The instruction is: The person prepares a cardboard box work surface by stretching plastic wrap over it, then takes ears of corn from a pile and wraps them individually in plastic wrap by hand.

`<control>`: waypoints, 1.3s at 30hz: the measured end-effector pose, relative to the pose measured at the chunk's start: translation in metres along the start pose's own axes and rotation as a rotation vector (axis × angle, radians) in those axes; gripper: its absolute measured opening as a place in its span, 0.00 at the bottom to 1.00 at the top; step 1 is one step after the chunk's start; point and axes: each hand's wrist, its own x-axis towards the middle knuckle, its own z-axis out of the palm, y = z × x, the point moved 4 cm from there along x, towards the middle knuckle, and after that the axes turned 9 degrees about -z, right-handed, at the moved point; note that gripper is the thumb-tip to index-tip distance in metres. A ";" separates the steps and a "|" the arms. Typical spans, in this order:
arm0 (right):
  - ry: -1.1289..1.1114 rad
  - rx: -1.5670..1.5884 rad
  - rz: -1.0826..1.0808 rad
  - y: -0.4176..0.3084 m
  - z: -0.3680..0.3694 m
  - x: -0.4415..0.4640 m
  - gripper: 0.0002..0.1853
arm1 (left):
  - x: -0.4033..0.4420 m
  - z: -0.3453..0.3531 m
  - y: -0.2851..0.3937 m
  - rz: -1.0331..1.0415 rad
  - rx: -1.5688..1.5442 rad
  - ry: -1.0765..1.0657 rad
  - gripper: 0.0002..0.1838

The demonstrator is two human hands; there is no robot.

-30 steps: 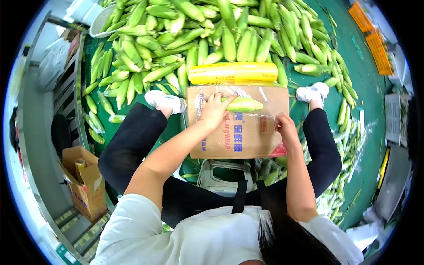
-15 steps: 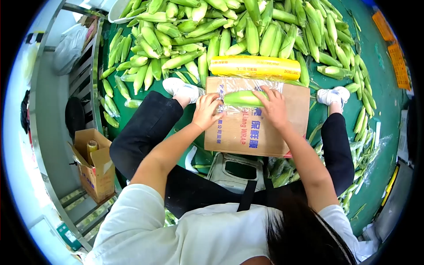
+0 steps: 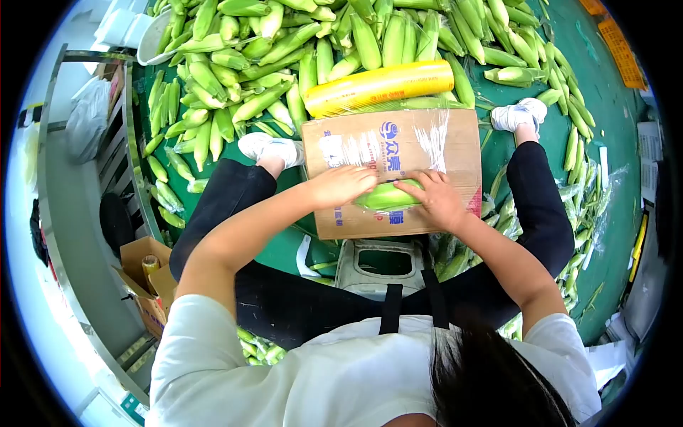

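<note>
An ear of corn in its green husk, with clear plastic film around it, lies crosswise on a printed cardboard box. My left hand is closed over its left end, and the fingertips rest on the husk. At the other end my right hand grips the corn, thumb and fingers around it. Beyond the box lies a yellow roll of plastic wrap. Wrinkled film shows on the box top near the roll. The undersides of both hands are hidden.
A large heap of unhusked corn covers the green floor ahead. Wrapped ears lie to the right. A plastic stool stands behind the box. At left are a metal rack and a small open carton.
Both hands have brought the corn nearer to my body over the box, uncovering print and film behind it. My left hand has moved over the corn's end. The camera view has shifted.
</note>
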 end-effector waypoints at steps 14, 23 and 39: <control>0.312 -0.115 0.090 0.046 -0.031 0.123 0.33 | 0.045 -0.122 -0.113 -0.481 0.294 0.940 0.18; -0.137 0.307 -0.067 0.034 -0.011 0.114 0.36 | 0.147 -0.020 -0.050 -0.119 -0.016 0.190 0.23; 0.046 2.245 0.620 -0.043 -0.028 -0.131 0.33 | -0.013 0.034 0.096 -0.251 -0.419 0.410 0.37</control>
